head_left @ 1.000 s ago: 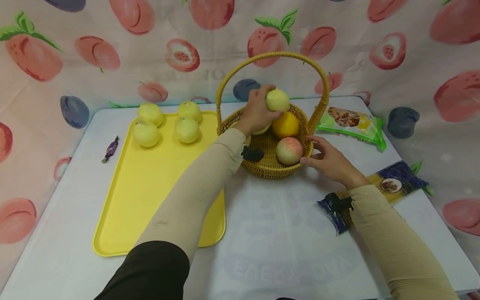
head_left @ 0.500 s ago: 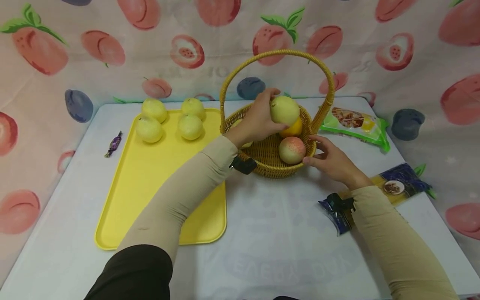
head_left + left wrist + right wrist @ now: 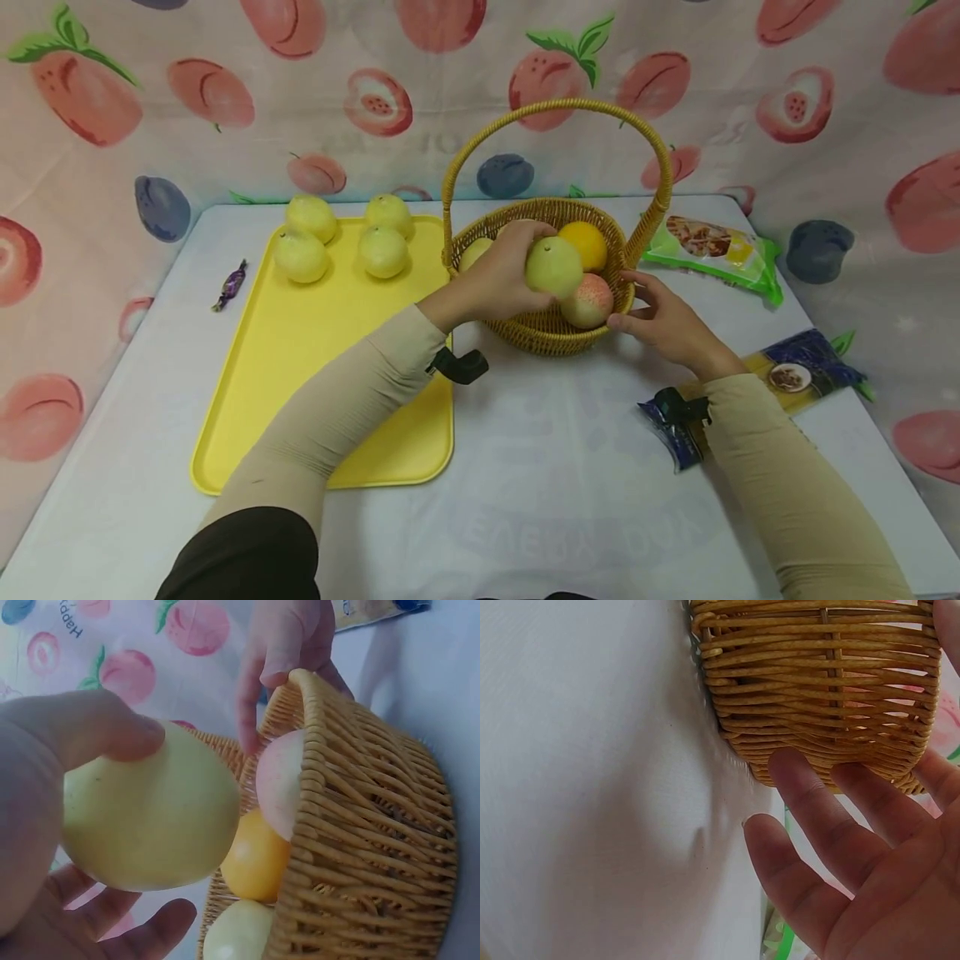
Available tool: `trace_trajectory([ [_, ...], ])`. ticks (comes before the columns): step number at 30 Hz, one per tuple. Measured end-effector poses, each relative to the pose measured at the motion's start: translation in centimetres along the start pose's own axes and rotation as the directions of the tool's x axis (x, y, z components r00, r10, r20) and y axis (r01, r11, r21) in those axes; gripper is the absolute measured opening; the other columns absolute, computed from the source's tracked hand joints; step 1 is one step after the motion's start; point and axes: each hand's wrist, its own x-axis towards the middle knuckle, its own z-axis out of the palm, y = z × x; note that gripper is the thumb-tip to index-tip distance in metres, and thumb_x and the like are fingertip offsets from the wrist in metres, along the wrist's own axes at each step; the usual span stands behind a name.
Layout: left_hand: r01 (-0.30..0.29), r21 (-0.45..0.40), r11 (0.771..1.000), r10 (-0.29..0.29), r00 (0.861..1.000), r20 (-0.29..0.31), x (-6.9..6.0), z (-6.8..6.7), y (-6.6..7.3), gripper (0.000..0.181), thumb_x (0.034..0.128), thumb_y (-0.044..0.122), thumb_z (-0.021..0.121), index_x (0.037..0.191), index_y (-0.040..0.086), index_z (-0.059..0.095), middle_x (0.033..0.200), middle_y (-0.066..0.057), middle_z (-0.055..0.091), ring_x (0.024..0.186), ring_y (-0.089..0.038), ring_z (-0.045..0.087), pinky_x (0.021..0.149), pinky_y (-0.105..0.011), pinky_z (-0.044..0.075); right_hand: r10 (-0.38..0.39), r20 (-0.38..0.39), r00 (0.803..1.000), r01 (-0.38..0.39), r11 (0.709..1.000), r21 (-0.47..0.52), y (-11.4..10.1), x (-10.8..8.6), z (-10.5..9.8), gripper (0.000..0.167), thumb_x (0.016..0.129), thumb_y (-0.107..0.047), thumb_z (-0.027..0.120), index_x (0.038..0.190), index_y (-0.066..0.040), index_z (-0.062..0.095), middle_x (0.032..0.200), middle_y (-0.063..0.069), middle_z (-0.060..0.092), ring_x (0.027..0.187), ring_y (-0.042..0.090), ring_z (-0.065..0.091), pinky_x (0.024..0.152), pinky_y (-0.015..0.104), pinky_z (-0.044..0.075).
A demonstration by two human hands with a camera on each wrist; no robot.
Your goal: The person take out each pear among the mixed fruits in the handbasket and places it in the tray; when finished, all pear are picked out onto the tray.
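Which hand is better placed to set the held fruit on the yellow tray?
Probably the left hand: it grips the pale fruit and is nearer the yellow tray. The right hand touches the basket, farther away.

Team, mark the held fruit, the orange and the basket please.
Held fruit (image 3: 556, 267): head view, middle of its visible pale side.
Orange (image 3: 587, 244): head view, middle of its visible side.
Basket (image 3: 375, 814): left wrist view, outer woven wall below the rim.
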Motion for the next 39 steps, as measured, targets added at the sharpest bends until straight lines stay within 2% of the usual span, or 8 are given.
trace_trajectory([
  [8,-0.036,0.023,0.999,0.035,0.998,0.045,-2.9,-0.5,-0.4,0.075,0.0823,0.014,0.078,0.145,0.0,0.039,0.143,-0.017,0.04,0.125,-0.027,0.04,0.101,-0.039,0.04,-0.004,0.0,1.0,0.004,1.0,-0.001,0.1,0.1,0.1,0.093,0.094,-0.044,0.07,0.162,-0.015,0.014,0.163,0.021,0.016,0.13,0.043,0.047,0.103,0.063,0.038],
  [15,-0.082,-0.003,0.997,0.082,0.996,0.024,-5.8,-1.3,-1.2,0.072,0.0822,0.011,0.077,0.144,0.001,0.041,0.139,-0.016,0.04,0.124,-0.027,0.039,0.1,-0.043,0.039,-0.003,-0.001,1.0,0.003,1.0,-0.011,0.0,0.1,0.2,0.092,0.094,-0.044,0.07,0.162,-0.014,0.015,0.162,0.023,0.017,0.131,0.045,0.045,0.104,0.064,0.037],
  [23,-0.016,-0.004,1.0,0.016,1.0,-0.014,-9.7,-3.0,-2.2,0.072,0.0804,0.01,0.076,0.143,0.001,0.042,0.138,-0.019,0.039,0.124,-0.029,0.039,0.101,-0.047,0.039,0.002,-0.005,1.0,-0.002,1.0,-0.018,-0.2,-0.1,0.1,0.092,0.094,-0.044,0.07,0.162,-0.015,0.015,0.162,0.023,0.016,0.131,0.045,0.044,0.103,0.064,0.038],
  [29,0.001,-0.006,1.0,-0.001,0.999,-0.049,-11.5,-3.9,-3.5,0.07,0.0783,0.005,0.078,0.138,-0.001,0.043,0.136,-0.021,0.04,0.123,-0.031,0.04,0.101,-0.049,0.038,0.005,-0.003,1.0,-0.005,1.0,-0.017,0.0,0.0,0.1,0.093,0.093,-0.045,0.07,0.162,-0.016,0.014,0.162,0.024,0.016,0.131,0.045,0.045,0.103,0.064,0.038],
  [33,0.075,-0.014,0.997,-0.076,0.995,-0.067,-12.5,-4.5,-4.2,0.069,0.0786,0.004,0.08,0.137,0.0,0.044,0.137,-0.02,0.04,0.125,-0.031,0.04,0.103,-0.05,0.037,0.001,-0.001,1.0,-0.001,1.0,-0.011,0.0,0.0,0.0,0.093,0.094,-0.044,0.07,0.162,-0.016,0.014,0.162,0.024,0.016,0.132,0.045,0.044,0.104,0.064,0.037],
  [39,0.182,-0.006,0.983,-0.182,0.978,-0.1,-13.7,-5.6,-5.6,0.072,0.0786,0.005,0.082,0.138,-0.003,0.042,0.138,-0.022,0.037,0.128,-0.034,0.037,0.106,-0.053,0.034,-0.001,-0.001,1.0,0.001,1.0,-0.01,0.1,0.0,0.0,0.093,0.094,-0.044,0.07,0.162,-0.016,0.015,0.162,0.024,0.016,0.131,0.045,0.045,0.104,0.065,0.037],
])
